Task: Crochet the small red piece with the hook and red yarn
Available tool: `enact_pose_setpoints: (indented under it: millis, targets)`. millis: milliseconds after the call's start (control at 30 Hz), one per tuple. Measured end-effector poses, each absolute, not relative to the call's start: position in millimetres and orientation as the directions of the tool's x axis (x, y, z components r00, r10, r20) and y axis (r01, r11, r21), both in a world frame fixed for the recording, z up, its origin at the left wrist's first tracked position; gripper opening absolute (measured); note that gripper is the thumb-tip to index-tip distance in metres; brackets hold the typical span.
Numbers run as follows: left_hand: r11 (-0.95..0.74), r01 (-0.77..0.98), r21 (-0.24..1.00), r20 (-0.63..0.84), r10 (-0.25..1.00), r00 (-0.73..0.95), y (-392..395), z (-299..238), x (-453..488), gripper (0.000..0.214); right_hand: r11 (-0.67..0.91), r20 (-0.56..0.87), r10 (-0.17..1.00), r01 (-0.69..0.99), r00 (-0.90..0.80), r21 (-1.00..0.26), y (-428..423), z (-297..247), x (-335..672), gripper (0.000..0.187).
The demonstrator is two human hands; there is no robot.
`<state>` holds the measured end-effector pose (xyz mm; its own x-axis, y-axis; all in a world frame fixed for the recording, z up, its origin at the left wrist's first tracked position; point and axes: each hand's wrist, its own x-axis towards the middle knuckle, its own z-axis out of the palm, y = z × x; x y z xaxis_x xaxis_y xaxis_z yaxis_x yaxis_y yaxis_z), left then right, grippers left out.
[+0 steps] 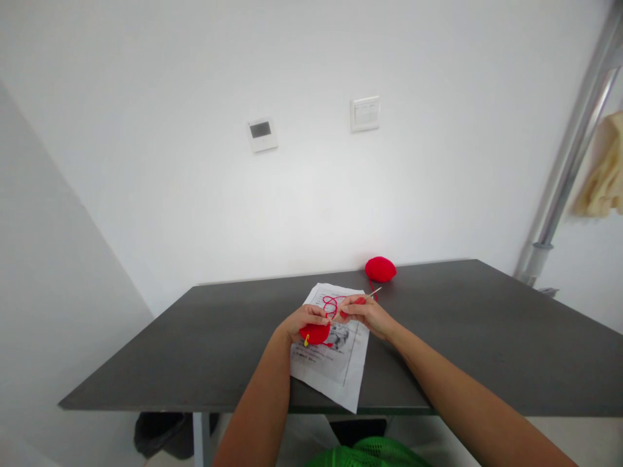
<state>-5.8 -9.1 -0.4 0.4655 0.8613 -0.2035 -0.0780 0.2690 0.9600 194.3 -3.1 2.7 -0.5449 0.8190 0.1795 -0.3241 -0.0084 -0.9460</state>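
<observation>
My left hand [298, 319] is closed on a small red crochet piece [316, 334], with a yellow stitch marker [306, 340] hanging at its lower edge. Close beside it, my right hand [370, 314] grips a crochet hook [360, 300] with a red handle; a metal end sticks out to the upper right. The fingertips of both hands nearly meet at the edge of the piece, and the hook's working tip is too small to make out. Loose red yarn [329, 301] loops behind the hands and runs back to a red yarn ball [380, 269].
Under the hands lies a printed paper sheet [341, 376], reaching the front edge of the dark table [228, 344]. The white wall behind carries a thermostat [263, 135] and a switch [365, 114]. A black bin [158, 431] stands below at left; a metal pole [577, 159] rises at right.
</observation>
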Motion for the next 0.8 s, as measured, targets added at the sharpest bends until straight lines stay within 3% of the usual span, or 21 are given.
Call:
enact_pose_setpoints:
  millis: [400,567,667,800]
  targets:
    - [0.189,-0.171,0.967,-0.101,0.899,0.425,-5.7,-0.6,-5.9,0.029,-0.019,0.224,0.850,-0.452,-0.477,-0.892,-1.1,-0.1,192.9,0.018]
    - [0.146,-0.215,0.966,-0.056,0.924,0.378,-6.7,3.2,-0.6,0.028,0.151,0.305,0.900,-0.433,-0.313,-0.889,-1.8,6.0,195.5,0.024]
    - [0.104,-0.233,0.967,-0.027,0.950,0.311,-6.3,3.5,3.7,0.028,0.275,0.378,0.900,-0.392,-0.216,-0.878,-1.2,8.8,197.3,0.039]
    - [0.053,-0.223,0.973,0.003,0.969,0.246,-4.7,1.3,7.9,0.028,0.456,0.481,0.872,-0.202,-0.091,-0.867,-1.4,8.2,199.7,0.041]
